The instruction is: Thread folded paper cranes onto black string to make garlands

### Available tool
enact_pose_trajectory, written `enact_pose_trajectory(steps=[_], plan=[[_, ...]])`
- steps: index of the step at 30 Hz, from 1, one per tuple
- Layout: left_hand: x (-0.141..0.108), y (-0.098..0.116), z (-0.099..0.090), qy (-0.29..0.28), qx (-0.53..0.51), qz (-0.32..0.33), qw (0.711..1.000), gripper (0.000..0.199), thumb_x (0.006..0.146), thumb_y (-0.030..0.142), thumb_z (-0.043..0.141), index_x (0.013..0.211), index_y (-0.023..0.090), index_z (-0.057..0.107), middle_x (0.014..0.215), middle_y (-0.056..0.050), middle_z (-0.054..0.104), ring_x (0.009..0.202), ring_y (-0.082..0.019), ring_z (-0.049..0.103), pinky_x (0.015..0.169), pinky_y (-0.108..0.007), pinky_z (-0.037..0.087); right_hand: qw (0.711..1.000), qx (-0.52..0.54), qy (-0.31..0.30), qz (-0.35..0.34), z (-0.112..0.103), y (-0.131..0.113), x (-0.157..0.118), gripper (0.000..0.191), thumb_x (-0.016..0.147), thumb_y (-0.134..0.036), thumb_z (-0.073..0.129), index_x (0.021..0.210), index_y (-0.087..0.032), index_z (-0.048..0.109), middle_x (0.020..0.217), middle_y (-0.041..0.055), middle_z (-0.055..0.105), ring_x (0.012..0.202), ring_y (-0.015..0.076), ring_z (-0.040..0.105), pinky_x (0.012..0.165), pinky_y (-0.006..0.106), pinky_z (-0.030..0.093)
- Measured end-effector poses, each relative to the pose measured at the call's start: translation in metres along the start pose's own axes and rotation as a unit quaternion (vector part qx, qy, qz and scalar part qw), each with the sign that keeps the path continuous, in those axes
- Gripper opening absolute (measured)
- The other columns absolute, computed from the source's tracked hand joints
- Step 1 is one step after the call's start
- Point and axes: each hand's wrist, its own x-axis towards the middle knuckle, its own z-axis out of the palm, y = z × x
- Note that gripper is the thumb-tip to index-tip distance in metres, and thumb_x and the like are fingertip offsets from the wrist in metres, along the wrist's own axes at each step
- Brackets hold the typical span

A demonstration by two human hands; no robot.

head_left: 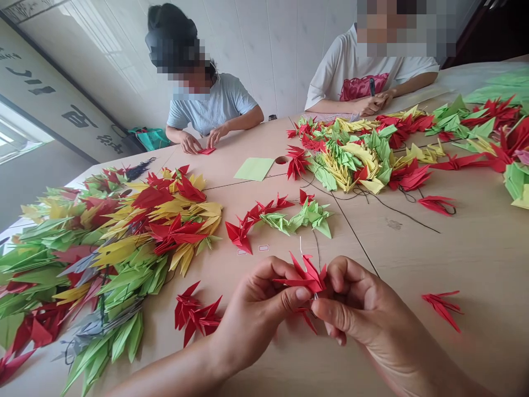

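Between the thumb and fingers of my left hand is a red folded paper crane. My right hand is closed just right of it, thumb and finger pinching a thin whitish wire below the paper. A similar pale, hooked end rises above the crane, and a dark thread runs up behind it. Part of another red folded piece shows beneath my hands. Nearby on the table lie a cluster of red cranes, a single red crane and a string of red and green cranes.
A large heap of strung paper cranes covers the left side; another heap lies at the back right, trailing black threads. A green paper square lies beside a round table hole. Two people sit opposite, one handling red paper, one holding a pen.
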Motion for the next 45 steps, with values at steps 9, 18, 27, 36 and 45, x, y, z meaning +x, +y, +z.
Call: enact_pose_trajectory(steps=[9, 18, 27, 36, 45], plan=[[0.000, 0.006, 0.003, 0.020, 0.012, 0.015, 1.000, 0.007, 0.080, 0.011, 0.067, 0.079, 0.014, 0.060, 0.074, 0.001, 0.067, 0.070, -0.005, 0.059, 0.066, -0.014, 0.046, 0.974, -0.175, 0.090, -0.113, 0.001, 0.008, -0.003, 0.026, 0.075, -0.038, 0.072, 0.073, -0.024, 0.050, 0.067, -0.0036, 0.053, 0.055, 0.0099, 0.050, 0.050, 0.020, 0.045], [-0.003, 0.017, 0.000, -0.047, 0.232, 0.046, 0.970, 0.001, 0.083, 0.014, 0.062, 0.082, 0.015, 0.062, 0.079, 0.000, 0.062, 0.075, -0.008, 0.055, 0.070, -0.017, 0.045, 0.964, -0.235, 0.076, -0.098, -0.024, -0.006, 0.001, 0.025, 0.090, -0.048, 0.049, 0.097, -0.027, 0.061, 0.070, -0.0023, 0.050, 0.064, 0.0110, 0.044, 0.059, 0.021, 0.040], [-0.003, 0.025, 0.001, -0.119, 0.320, 0.013, 0.940, 0.010, 0.090, 0.021, 0.053, 0.088, 0.013, 0.060, 0.087, -0.007, 0.063, 0.081, -0.013, 0.058, 0.074, -0.026, 0.047, 0.983, -0.173, -0.049, -0.024, -0.021, -0.019, 0.003, 0.023, 0.090, -0.039, 0.053, 0.077, -0.021, 0.059, 0.073, -0.0004, 0.054, 0.072, 0.0138, 0.050, 0.071, 0.026, 0.043], [-0.004, 0.023, 0.003, -0.164, 0.292, -0.050, 0.941, 0.010, 0.091, 0.020, 0.048, 0.087, 0.015, 0.055, 0.090, -0.008, 0.062, 0.085, -0.015, 0.059, 0.077, -0.027, 0.047, 0.982, -0.156, 0.087, -0.054, -0.026, -0.015, 0.010, 0.025, 0.087, -0.040, 0.057, 0.071, -0.020, 0.054, 0.065, -0.0034, 0.040, 0.058, 0.0096, 0.035, 0.054, 0.020, 0.035], [-0.004, 0.024, 0.002, -0.133, 0.316, -0.064, 0.937, 0.015, 0.091, 0.029, 0.050, 0.089, 0.015, 0.056, 0.090, -0.007, 0.063, 0.084, -0.015, 0.057, 0.076, -0.028, 0.045, 0.993, 0.044, 0.100, 0.035, -0.030, -0.027, 0.009, 0.023, 0.083, -0.041, 0.062, 0.083, -0.024, 0.047, 0.078, 0.0027, 0.069, 0.052, 0.0119, 0.062, 0.041, 0.017, 0.046]])
